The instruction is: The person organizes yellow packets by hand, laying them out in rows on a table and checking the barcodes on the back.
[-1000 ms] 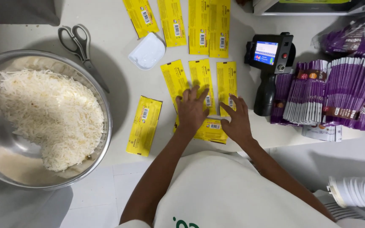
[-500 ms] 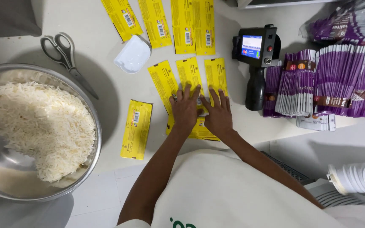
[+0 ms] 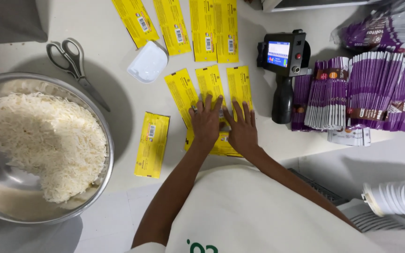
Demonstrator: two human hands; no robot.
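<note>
At the far left a steel bowl (image 3: 100,197) holds a heap of white shredded food (image 3: 43,140), with scissors (image 3: 73,65) lying on the white table (image 3: 118,117) above it. A single yellow sachet (image 3: 152,144) lies next, its long axis running away from the person, tilted slightly right at the top. A white plastic scraper (image 3: 147,62) sits above it. In the middle, three yellow sachets (image 3: 210,84) lie side by side, long axes pointing away from the person and fanned a little leftward. The left hand (image 3: 206,122) and right hand (image 3: 242,129) lie flat on their near ends, fingers spread and unclenched, pressing down and gripping nothing; the sachets' far ends stick out beyond the fingertips. Four more yellow sachets (image 3: 212,28) lie along the top edge. To the right stands a handheld printer (image 3: 283,70), then stacked purple sachets (image 3: 362,93)
</note>
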